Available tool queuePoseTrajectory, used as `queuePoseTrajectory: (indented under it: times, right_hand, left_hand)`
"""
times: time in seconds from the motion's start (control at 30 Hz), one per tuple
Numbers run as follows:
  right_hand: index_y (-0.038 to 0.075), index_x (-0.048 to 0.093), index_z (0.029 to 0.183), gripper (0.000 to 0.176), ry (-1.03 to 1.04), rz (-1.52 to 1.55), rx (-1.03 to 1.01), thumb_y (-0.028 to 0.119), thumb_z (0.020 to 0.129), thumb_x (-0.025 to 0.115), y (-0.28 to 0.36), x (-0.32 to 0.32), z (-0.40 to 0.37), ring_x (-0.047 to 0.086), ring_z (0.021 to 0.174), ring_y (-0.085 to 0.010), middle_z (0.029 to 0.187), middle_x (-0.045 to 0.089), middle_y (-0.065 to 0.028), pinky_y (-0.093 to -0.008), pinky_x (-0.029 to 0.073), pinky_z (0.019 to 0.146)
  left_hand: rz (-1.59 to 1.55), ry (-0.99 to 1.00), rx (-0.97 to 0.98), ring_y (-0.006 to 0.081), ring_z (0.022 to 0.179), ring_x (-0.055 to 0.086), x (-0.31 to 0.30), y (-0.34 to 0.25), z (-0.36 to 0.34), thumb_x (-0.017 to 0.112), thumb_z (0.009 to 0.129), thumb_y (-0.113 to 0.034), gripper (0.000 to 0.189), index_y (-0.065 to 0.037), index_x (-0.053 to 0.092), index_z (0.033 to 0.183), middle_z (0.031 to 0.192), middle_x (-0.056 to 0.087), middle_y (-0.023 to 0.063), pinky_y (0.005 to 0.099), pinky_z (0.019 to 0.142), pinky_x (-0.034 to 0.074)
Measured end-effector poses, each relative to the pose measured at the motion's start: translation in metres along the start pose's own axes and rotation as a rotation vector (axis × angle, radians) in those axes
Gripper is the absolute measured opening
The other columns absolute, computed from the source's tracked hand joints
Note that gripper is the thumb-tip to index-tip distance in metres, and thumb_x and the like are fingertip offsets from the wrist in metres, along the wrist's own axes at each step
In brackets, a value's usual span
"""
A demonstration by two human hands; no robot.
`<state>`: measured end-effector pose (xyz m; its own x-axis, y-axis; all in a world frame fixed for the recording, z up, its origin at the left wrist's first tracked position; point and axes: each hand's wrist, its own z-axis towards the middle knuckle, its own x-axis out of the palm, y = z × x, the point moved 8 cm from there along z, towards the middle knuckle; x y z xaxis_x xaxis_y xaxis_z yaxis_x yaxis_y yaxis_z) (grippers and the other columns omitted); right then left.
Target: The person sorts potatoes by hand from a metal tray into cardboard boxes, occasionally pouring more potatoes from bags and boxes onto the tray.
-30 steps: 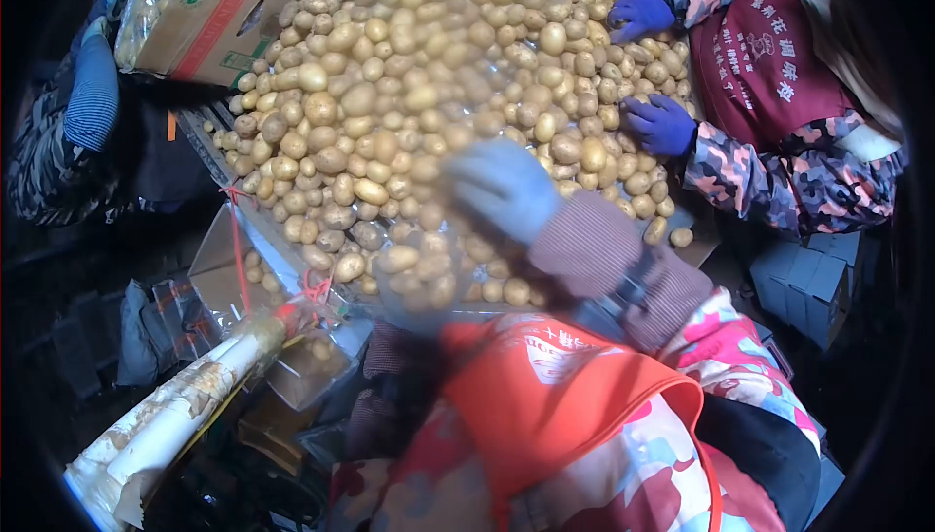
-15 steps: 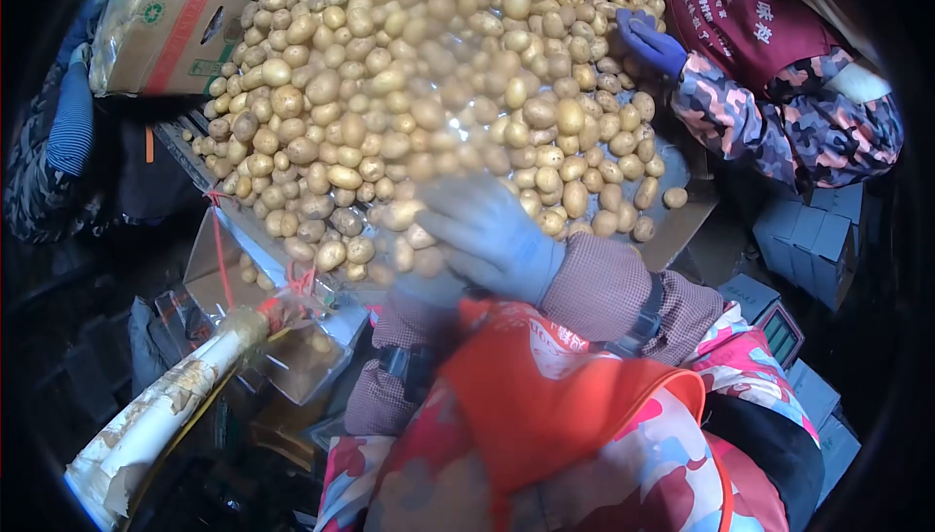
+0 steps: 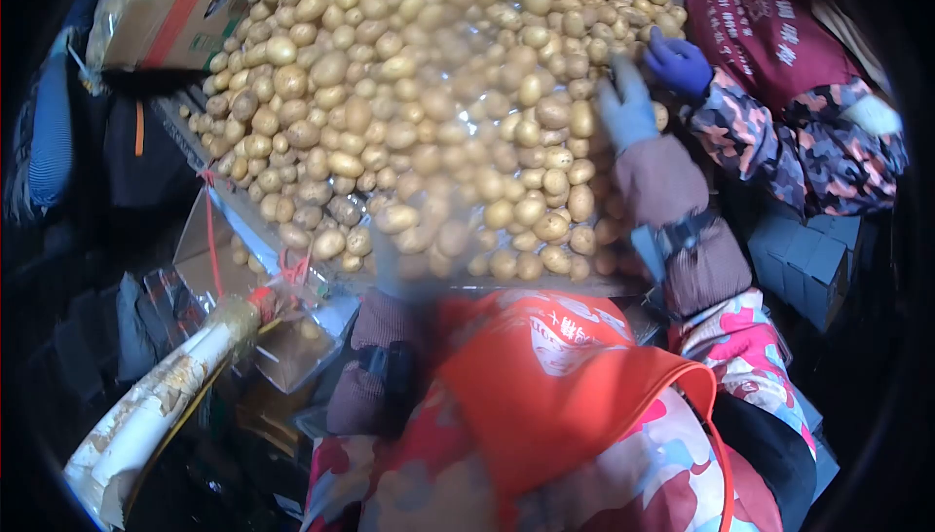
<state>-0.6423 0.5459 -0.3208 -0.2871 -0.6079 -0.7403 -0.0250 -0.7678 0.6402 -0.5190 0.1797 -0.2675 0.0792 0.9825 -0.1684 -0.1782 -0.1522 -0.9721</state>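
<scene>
Many potatoes (image 3: pixel 360 74) are spread over a table whose dark edge (image 3: pixel 180 133) shows at the left. My right hand (image 3: pixel 631 108), in a pale blue glove, reaches over the right part of the pile with its fingers pointing away from me, stretched out over the potatoes. Near the table's front edge my left hand (image 3: pixel 414 254) is a blurred, gloved shape beside the front potatoes. Its fingers cannot be made out, nor whether anything is in them.
A co-worker's purple-gloved hand (image 3: pixel 680 66) is close to the right of mine. A cardboard box (image 3: pixel 180 16) stands at the back left. A worn white pole (image 3: pixel 166 396), red string and a plastic-lined carton (image 3: pixel 205 249) are at the front left.
My right hand has moved from the front middle to the right side of the pile. My left hand, earlier partly behind it, now shows as a blur at the front. The co-worker's hands have shifted.
</scene>
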Motion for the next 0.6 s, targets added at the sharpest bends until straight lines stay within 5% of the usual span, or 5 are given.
queuePoseTrajectory:
  times: [0.17,0.27,0.47,0.53,0.6]
  right_hand:
    - [0.006,0.049,0.15,0.063,-0.068,-0.153,-0.203,0.038,0.097,0.059,0.022,0.028,0.063,0.041,0.145,-0.0403,0.155,0.045,-0.0254,-0.046,0.032,0.12]
    - [0.007,0.053,0.147,0.058,-0.04,-0.158,-0.571,0.023,0.094,0.067,0.122,0.035,0.001,0.045,0.14,-0.0427,0.148,0.051,-0.0259,-0.0491,0.035,0.118]
    - [0.01,0.06,0.138,0.054,0.455,-0.425,-0.755,0.026,0.086,0.067,0.144,0.071,-0.103,0.046,0.134,-0.0454,0.145,0.052,-0.0186,-0.0588,0.034,0.114]
    - [0.016,0.061,0.138,0.054,0.189,-0.315,-0.83,0.032,0.087,0.068,0.134,0.046,-0.078,0.045,0.135,-0.0453,0.144,0.053,-0.0164,-0.0583,0.034,0.113]
    - [0.021,0.062,0.138,0.051,0.115,-0.546,-0.685,0.035,0.089,0.067,0.099,0.051,-0.039,0.047,0.136,-0.0398,0.145,0.055,-0.0144,-0.0551,0.035,0.113]
  left_hand:
    - [-0.046,-0.062,-0.069,0.018,0.095,0.063,-0.025,0.025,-0.009,0.064,0.094,-0.015,0.026,-0.006,0.059,0.117,0.1,0.062,0.002,0.0313,0.078,0.052]
    - [0.051,-0.135,-0.03,0.0186,0.093,0.063,-0.044,0.031,-0.026,0.065,0.094,-0.016,0.025,-0.006,0.06,0.116,0.096,0.062,0.0008,0.032,0.077,0.052]
    - [0.22,-0.251,-0.015,0.0198,0.089,0.063,-0.072,0.028,-0.085,0.065,0.094,-0.018,0.024,-0.007,0.061,0.115,0.088,0.063,-0.0015,0.0336,0.074,0.052]
    - [0.051,-0.267,-0.142,0.0202,0.088,0.064,-0.079,0.031,-0.113,0.066,0.094,-0.019,0.024,-0.008,0.062,0.114,0.086,0.063,-0.0022,0.0341,0.073,0.052]
    - [-0.597,-0.251,-0.348,0.021,0.084,0.062,-0.078,0.035,-0.13,0.063,0.094,-0.021,0.024,-0.009,0.061,0.114,0.082,0.061,-0.0018,0.0341,0.071,0.051]
